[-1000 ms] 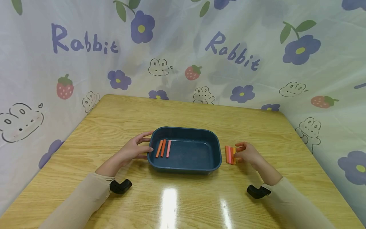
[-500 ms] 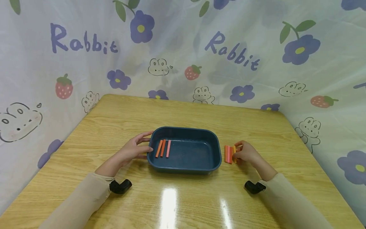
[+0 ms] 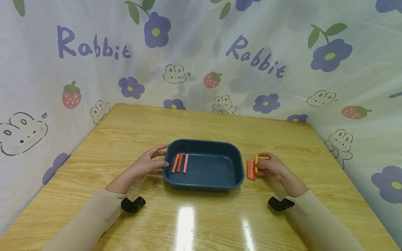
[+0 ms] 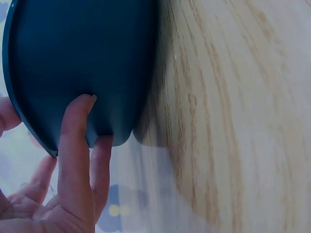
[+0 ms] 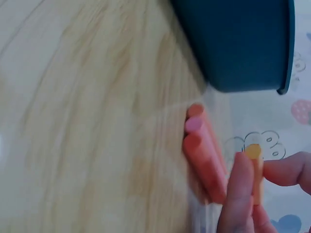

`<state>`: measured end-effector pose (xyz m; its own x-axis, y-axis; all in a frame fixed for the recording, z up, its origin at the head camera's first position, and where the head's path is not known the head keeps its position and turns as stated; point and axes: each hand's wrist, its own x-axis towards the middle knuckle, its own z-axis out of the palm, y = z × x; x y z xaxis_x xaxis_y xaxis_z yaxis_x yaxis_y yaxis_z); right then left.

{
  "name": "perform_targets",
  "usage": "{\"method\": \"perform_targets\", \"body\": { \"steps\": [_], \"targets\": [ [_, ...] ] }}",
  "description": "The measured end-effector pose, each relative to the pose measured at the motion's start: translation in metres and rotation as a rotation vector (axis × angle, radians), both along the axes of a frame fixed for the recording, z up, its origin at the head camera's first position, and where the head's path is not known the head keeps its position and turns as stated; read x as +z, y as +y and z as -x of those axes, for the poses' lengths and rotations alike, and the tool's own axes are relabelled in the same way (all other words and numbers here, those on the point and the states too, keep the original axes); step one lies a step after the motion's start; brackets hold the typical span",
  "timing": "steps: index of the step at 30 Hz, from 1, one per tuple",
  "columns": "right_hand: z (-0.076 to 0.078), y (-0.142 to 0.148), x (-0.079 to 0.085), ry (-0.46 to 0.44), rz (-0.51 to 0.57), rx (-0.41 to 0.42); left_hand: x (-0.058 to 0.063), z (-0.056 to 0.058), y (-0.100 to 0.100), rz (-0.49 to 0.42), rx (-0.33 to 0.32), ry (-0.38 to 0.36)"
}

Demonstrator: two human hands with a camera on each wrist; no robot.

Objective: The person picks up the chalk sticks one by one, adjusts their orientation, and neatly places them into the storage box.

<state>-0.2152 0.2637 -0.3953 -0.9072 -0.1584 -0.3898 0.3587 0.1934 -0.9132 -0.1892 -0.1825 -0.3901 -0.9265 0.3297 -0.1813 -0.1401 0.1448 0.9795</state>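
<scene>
A dark blue plastic bin (image 3: 204, 187) stands mid-table, with an orange chalk stick (image 3: 175, 164), a red-orange one (image 3: 179, 163) and a pink one (image 3: 185, 164) lying at its left end. My left hand (image 3: 147, 164) holds that end, thumb at the rim, fingers against the outer wall (image 4: 73, 58). Right of the bin, my right hand (image 3: 271, 165) pinches a yellow chalk stick (image 5: 254, 151) between thumb and fingers, tilted upright. Close beside it lie an orange, a pink (image 5: 195, 124) and a red chalk stick (image 5: 197, 145), side by side on the table.
The wood-grain table (image 3: 204, 223) reaches back to a white curtain (image 3: 201, 42) printed with rabbits, flowers and strawberries. A black wrist device (image 3: 133, 204) sits on the left sleeve, another (image 3: 280, 204) on the right.
My right hand has drawn the yellow chalk stick away from the row and tipped it up. My left hand and the chalk in the bin have stayed put.
</scene>
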Motion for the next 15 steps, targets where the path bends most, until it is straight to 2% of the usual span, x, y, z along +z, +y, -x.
{"method": "perform_targets", "body": {
  "steps": [8, 15],
  "targets": [
    [-0.001, -0.010, 0.009, 0.008, 0.205, -0.014, 0.000, 0.000, 0.000, 0.006, 0.003, 0.003],
    [-0.002, -0.024, 0.020, 0.014, 0.280, -0.017, 0.000, 0.000, 0.001, 0.005, 0.003, 0.004]
  ]
}}
